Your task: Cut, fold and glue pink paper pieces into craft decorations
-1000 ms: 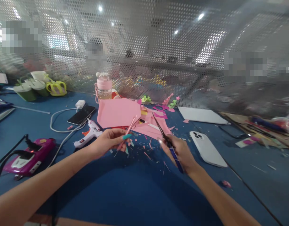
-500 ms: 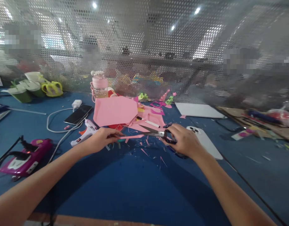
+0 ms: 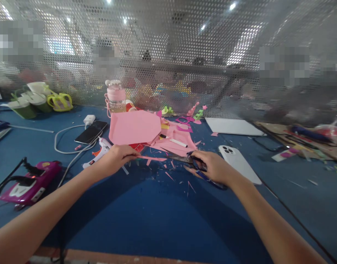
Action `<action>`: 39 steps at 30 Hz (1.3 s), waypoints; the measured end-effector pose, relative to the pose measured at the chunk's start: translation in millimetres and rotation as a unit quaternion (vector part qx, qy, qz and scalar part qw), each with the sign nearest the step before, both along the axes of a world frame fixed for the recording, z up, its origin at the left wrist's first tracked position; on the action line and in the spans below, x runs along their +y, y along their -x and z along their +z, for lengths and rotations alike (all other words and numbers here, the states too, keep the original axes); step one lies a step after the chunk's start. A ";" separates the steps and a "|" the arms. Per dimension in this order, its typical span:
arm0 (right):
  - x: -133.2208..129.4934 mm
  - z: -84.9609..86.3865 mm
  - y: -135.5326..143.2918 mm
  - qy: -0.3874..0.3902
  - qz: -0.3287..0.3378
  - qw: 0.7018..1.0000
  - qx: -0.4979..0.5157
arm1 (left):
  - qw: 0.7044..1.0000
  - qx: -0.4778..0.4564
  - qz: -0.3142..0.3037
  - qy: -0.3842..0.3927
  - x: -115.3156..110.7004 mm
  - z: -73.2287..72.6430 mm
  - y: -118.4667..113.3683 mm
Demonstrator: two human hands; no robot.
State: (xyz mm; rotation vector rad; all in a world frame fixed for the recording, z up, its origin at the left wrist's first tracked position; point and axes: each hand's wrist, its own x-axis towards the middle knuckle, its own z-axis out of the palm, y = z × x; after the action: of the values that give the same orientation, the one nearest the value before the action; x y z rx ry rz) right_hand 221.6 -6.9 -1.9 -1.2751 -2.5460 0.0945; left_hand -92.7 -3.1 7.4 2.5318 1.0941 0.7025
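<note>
Head view: left fingers [image 3: 130, 153] are pinching a thin pink paper strip [image 3: 153, 158]; opposite them, right fingers [image 3: 205, 156] are gripping blue-handled metal scissors [image 3: 180, 157].

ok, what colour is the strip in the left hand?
Pink: the strip in the left hand shows best in the head view, the only one.

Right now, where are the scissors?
In the head view, the scissors are in the right hand, mostly right of the picture's centre, blades pointing left toward the pink strip held by the left hand.
</note>
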 end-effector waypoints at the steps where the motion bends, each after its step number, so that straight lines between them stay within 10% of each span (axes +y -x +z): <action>1: -1.4 1.3 0.9 0.003 -0.003 1.000 0.001 | 1.000 0.000 -0.005 -0.015 0.5 -0.5 0.4; 39: -7.0 3.6 9.2 0.056 0.012 0.998 -0.040 | 0.979 0.031 -0.073 -0.189 0.7 -1.5 4.1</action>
State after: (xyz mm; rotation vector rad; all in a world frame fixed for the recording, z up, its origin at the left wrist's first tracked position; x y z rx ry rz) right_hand 212.4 -13.9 1.7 -1.3135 -2.6582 0.1969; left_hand -96.7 -2.4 6.0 2.9343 0.8456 0.8654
